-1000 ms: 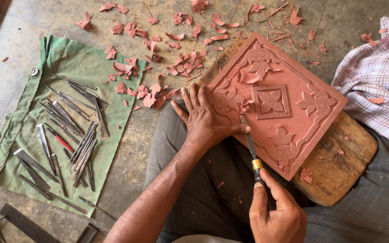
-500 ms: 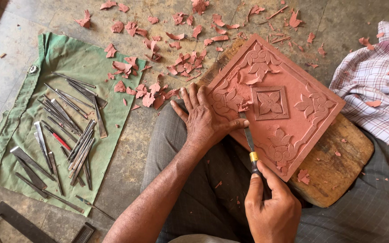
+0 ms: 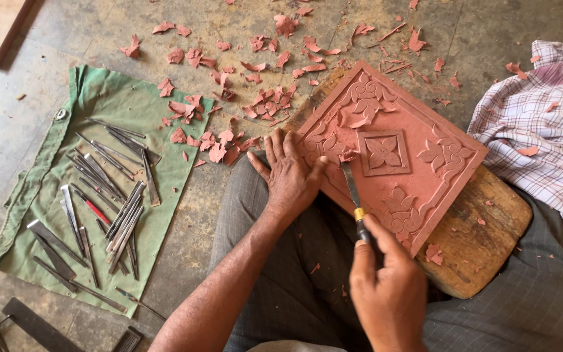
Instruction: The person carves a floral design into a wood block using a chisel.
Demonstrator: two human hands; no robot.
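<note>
We clench our right hand (image 3: 389,296) around the dark handle of a slim metal carving chisel with a yellow band (image 3: 354,201), and this grip points the blade up and away from us, its tip resting on the relief just left of the raised central flower square. Our left hand (image 3: 291,176) grasps nothing: it lies flat, fingers spread, pressing down on the near left edge of the square terracotta-red clay tile carved with floral scrolls (image 3: 395,153), thumb close beside the blade. The tile sits turned like a diamond on a rounded, worn wooden board (image 3: 483,244), which rests across our lap on grey checked trousers (image 3: 281,287). Small red crumbs speckle the board and the trousers.

Further out, curled red clay shavings (image 3: 262,104) lie scattered over the grey concrete floor (image 3: 66,39) beyond the tile, thickest just past our left hand. To our left a green cloth (image 3: 118,111) is spread on the floor, carrying a loose row of many thin metal carving tools (image 3: 102,208), one with a red shaft; some shavings spill onto its near corner. To our right a crumpled white and purple checked cloth (image 3: 548,124) lies near the board. At the lower left edge, dark flat metal pieces (image 3: 34,322) lie on the floor.
</note>
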